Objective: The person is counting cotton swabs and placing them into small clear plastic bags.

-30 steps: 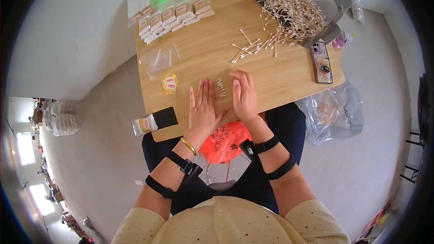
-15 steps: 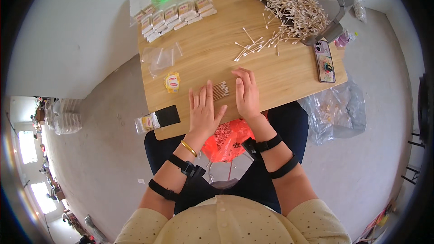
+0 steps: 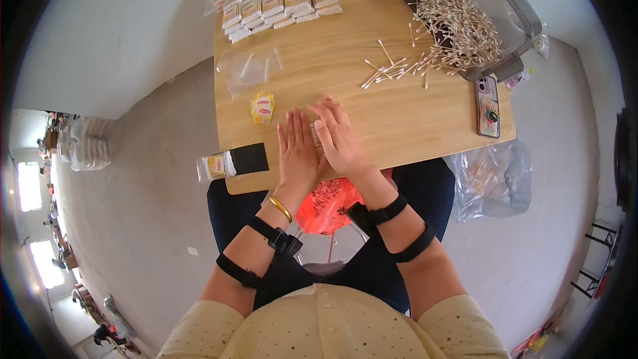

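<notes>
My left hand (image 3: 297, 151) lies flat near the table's front edge, fingers stretched out side by side over one end of a small row of cotton swabs (image 3: 315, 134). From the other side my right hand (image 3: 340, 141) presses close, its fingers extended, covering the other end. Only a narrow strip of the swabs shows between the two hands. Beyond the left hand lie a few yellow-and-white cards (image 3: 262, 107). A dark rectangular pad (image 3: 250, 158) sits left of that hand, with a filled clear bag of swabs (image 3: 216, 166) against it, sticking out past the table edge.
A grey transparent bin (image 3: 515, 23) at the far right spills loose cotton swabs (image 3: 458, 33) onto the wooden table (image 3: 332, 46). Packed swab bundles (image 3: 272, 5) stand at the far left, near empty clear bags (image 3: 252, 70). A phone (image 3: 488, 110) lies right; a red bag (image 3: 327, 206) hangs below.
My right hand has moved left onto the end of the swab row, closing the gap to my left hand. The whole view has shifted slightly.
</notes>
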A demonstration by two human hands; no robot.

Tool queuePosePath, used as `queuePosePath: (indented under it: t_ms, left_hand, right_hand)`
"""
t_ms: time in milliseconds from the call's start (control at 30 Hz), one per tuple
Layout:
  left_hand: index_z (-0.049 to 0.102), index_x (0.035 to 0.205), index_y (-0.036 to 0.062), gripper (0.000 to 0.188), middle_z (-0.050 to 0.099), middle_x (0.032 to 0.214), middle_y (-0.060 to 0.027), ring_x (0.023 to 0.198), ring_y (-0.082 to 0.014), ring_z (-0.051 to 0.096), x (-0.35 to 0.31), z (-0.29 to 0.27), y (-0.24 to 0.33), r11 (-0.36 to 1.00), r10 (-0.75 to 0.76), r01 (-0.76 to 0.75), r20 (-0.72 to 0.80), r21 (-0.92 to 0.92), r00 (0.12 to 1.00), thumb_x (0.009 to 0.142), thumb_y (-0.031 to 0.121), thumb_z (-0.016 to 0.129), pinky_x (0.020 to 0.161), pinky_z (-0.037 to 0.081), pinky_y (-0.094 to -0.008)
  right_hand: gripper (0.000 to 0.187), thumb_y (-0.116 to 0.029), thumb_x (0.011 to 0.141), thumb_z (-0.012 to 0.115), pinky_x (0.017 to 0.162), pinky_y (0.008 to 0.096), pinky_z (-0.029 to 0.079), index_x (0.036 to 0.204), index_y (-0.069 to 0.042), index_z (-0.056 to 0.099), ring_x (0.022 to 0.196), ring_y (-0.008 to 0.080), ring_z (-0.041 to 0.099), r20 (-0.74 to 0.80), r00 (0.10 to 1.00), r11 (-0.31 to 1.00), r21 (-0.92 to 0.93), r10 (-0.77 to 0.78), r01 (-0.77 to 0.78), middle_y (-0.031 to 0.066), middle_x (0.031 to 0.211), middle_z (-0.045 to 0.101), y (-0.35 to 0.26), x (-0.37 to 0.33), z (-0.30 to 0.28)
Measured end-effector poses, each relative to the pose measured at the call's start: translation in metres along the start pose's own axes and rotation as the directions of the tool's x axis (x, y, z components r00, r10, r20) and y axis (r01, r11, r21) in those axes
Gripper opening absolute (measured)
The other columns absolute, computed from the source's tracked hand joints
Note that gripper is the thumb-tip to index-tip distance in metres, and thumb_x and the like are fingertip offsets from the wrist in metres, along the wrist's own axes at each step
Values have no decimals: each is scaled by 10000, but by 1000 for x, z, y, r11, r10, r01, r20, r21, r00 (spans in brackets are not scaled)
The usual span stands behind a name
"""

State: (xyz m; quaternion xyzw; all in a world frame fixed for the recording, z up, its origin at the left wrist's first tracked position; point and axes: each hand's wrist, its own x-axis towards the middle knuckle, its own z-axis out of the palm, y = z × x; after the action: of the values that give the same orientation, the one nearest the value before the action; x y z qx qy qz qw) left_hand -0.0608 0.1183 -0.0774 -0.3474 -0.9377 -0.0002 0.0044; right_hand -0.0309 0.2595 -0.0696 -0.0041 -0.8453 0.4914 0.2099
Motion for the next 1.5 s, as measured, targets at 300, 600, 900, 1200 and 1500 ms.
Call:
queuePosePath:
  t_ms: [300,600,900,1200,1500]
  left_hand:
    - [158,1602,-87,926,157,1679,-302,1580,-435,124,-6,-5,-8,947,-17,-22,-118,-321,993,996,480,567,1277,105,-567]
    - [266,1623,86,842,264,1668,-190,1549,-383,250,-12,-17,-19,921,68,-125,-163,-370,984,956,440,638,1281,141,-560]
    - [321,1595,84,818,313,1659,-153,1564,-341,237,-13,-20,-19,939,60,-89,-97,-334,993,948,478,627,1287,118,-543]
    - [352,1555,22,815,344,1642,-158,1556,-339,256,-13,-19,-19,932,50,-89,-119,-351,992,936,466,638,1286,125,-541]
    - [367,1545,15,807,341,1641,-145,1559,-325,245,-12,-18,-19,936,44,-81,-114,-342,992,930,462,636,1292,110,-529]
  right_hand:
    - [353,-194,1108,383,1174,459,351,1317,-5,596,1406,399,436,-178,973,985,115,148,-129,233,1364,537,9,-17,-26]
    - [317,-9,889,671,1037,462,436,1201,-62,648,1197,384,531,-242,966,929,-328,93,-172,171,1247,565,24,-27,-76]
    - [203,-71,814,763,973,472,434,992,-156,715,1125,337,522,32,999,725,-688,10,15,83,1162,554,58,66,-106]
    - [117,-113,824,785,927,461,438,876,-164,694,1059,305,523,64,997,811,-582,-32,63,47,1044,553,57,80,-61]
    - [137,-123,822,791,918,462,450,913,-156,694,1060,310,527,55,998,797,-600,-40,65,56,1037,551,54,79,-65]
